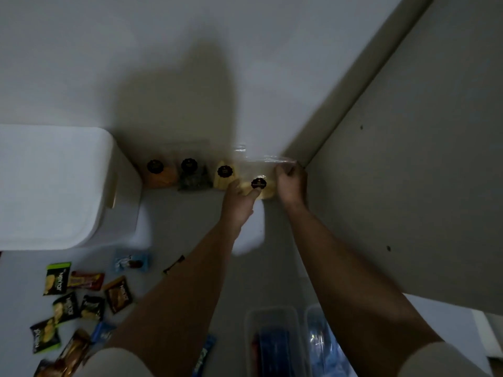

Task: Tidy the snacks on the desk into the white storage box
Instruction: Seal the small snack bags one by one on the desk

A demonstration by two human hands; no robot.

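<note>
White storage box [51, 186]: closed by its lid, set at the left of the surface.
Clear snack bags: four are lined along the wall; the rightmost, pale-yellow bag [258, 186] is held by both hands.
Small snack packets [58, 278]: scattered flat at the lower left, in front of the box.

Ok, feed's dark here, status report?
Both hands grip clear snack bag at wall. White storage box left, lid on. Nothing blocking.
</note>
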